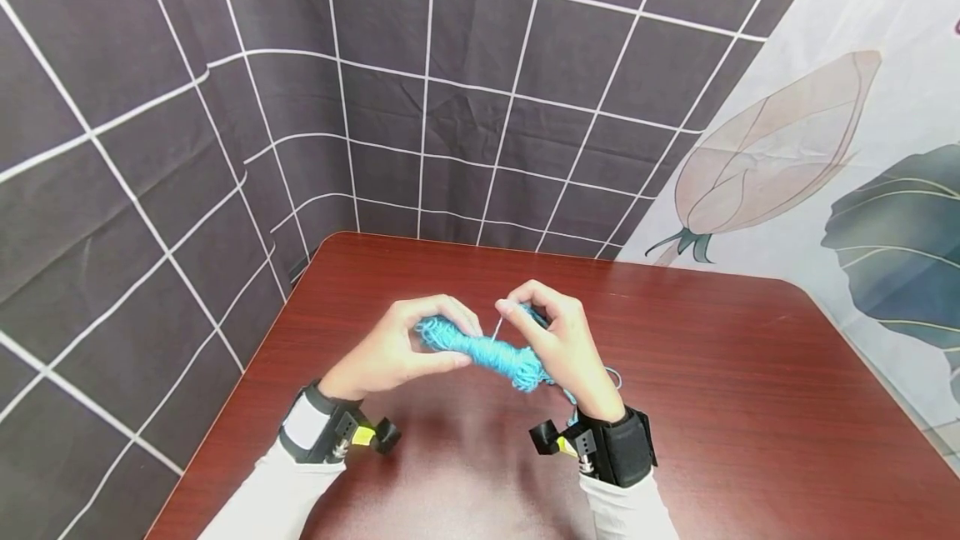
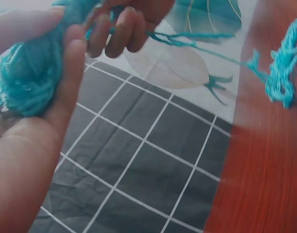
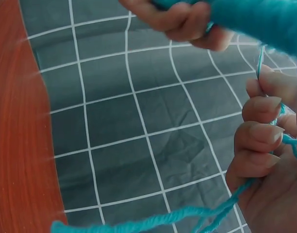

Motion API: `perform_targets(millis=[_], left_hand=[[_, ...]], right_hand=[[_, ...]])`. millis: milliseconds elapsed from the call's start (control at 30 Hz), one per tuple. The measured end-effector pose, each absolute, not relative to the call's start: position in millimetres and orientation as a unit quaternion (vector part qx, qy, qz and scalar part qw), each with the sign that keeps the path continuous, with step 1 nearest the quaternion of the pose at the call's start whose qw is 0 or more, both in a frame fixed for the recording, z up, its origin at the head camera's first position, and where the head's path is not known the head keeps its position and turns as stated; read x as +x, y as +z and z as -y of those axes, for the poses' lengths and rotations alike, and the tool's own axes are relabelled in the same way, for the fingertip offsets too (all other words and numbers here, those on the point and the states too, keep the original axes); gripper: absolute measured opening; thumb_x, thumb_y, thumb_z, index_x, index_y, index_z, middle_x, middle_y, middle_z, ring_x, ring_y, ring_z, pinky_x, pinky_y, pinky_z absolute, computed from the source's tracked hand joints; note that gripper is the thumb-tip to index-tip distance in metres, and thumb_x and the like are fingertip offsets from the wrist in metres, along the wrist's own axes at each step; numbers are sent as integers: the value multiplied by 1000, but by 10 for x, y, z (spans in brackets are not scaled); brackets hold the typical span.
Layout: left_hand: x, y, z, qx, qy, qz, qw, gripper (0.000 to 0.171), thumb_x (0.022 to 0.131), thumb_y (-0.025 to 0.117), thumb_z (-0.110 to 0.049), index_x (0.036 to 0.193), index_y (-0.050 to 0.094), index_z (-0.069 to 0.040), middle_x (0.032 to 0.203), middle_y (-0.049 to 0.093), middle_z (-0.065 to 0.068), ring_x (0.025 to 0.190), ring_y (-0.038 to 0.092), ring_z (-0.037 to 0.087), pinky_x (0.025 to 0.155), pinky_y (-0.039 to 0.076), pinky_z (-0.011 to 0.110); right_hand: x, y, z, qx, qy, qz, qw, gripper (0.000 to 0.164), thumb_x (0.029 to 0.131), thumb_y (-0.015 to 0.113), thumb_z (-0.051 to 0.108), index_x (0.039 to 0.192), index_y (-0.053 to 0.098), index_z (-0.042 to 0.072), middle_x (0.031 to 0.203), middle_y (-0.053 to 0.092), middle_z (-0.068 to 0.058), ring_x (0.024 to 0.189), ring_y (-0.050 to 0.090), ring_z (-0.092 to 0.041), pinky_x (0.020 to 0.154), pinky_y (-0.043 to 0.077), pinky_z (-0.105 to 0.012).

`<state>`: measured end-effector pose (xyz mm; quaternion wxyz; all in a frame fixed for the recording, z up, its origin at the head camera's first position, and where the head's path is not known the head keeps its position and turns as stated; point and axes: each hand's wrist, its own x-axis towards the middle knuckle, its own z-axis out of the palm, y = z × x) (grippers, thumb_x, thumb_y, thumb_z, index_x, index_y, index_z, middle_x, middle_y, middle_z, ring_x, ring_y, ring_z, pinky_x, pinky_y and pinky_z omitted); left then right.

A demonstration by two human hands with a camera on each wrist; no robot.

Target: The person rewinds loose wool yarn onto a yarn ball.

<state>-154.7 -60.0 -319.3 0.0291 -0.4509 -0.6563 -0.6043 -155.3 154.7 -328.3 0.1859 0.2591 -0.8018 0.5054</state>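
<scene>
A bright blue skein of yarn (image 1: 491, 350) is held above the table, bound round its middle with looped ends. My left hand (image 1: 390, 348) grips one end of it between thumb and fingers. To the right, my right hand (image 1: 562, 344) pinches a thin yarn strand (image 3: 260, 60) that runs taut up from the skein's middle. More yarn passes through the curled fingers of the right hand and trails out as a loose length (image 3: 139, 225). The left wrist view has this tail (image 2: 206, 48) leading down to a small tangle of yarn (image 2: 283, 73) on the table.
The reddish-brown wooden table (image 1: 720, 382) spreads below both hands. Behind and to the left hangs a dark grey cloth (image 1: 480, 48) with a white grid. A white cloth with a flower print (image 1: 765, 157) hangs at the right. Each wrist wears a black camera strap (image 1: 626, 448).
</scene>
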Motion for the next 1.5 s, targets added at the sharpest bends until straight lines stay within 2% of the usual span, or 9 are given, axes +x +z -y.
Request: perform_targets(millis=[100,233,333,467,567,733,1100,1300,1500], left_hand=[[-1551,-3193,608,-426,-643,635,53,24,71,69,13,91,61,3,93,63,16,88,58,27,71,55,29],[-1577,-3225,615,-348,-680,635,111,21,72,69,11,89,59,3,96,62,16,90,58,29,73,55,26],[-1640,-3304,615,-292,-677,655,162,20,74,72,2,90,61,-1,98,63,11,90,59,24,72,55,25],[-1739,-3429,610,-254,-636,694,222,22,74,75,-9,92,63,-5,98,64,6,89,59,18,73,54,25],[-1768,-3471,608,-254,-594,724,242,23,74,75,-9,93,65,-7,98,64,3,91,58,15,75,53,27],[-1700,-3386,597,-287,-553,755,205,23,73,73,0,94,65,-7,96,63,3,88,56,13,74,52,31],[-1568,-3211,617,-412,-592,692,32,21,74,66,11,92,62,1,93,63,13,84,57,20,68,53,29],[-1587,-3203,635,-439,-627,644,23,22,73,67,13,91,61,2,91,62,15,87,57,25,71,54,29],[-1670,-3336,646,-373,-682,624,76,23,72,70,11,91,60,2,96,62,15,92,57,30,75,54,27]], right_hand=[[-1562,-3307,-1530,269,509,799,170,5,88,62,18,87,65,13,71,60,2,62,50,-12,53,41,-26],[-1569,-3348,-1451,297,493,802,161,10,90,56,7,83,64,8,61,48,-1,55,43,-12,49,38,-27],[-1556,-3367,-1379,313,475,810,144,18,93,52,13,81,65,9,58,44,-1,53,41,-10,49,38,-27],[-1529,-3364,-1325,313,459,822,123,20,94,52,24,82,66,16,60,51,1,53,42,-8,48,39,-25],[-1519,-3353,-1329,306,461,823,130,18,93,54,25,81,65,17,63,54,2,54,43,-9,48,39,-26],[-1522,-3325,-1387,283,491,811,144,15,90,59,28,82,63,16,66,53,2,55,43,-11,48,37,-29],[-1539,-3301,-1474,274,495,808,163,10,88,61,25,86,63,15,66,54,2,54,47,-10,47,40,-26],[-1557,-3315,-1475,274,508,806,135,9,90,58,13,89,65,8,66,54,-3,53,44,-13,47,38,-28],[-1454,-3178,-1358,286,522,794,124,14,88,52,-5,79,60,2,60,48,-7,54,44,-16,49,38,-25]])
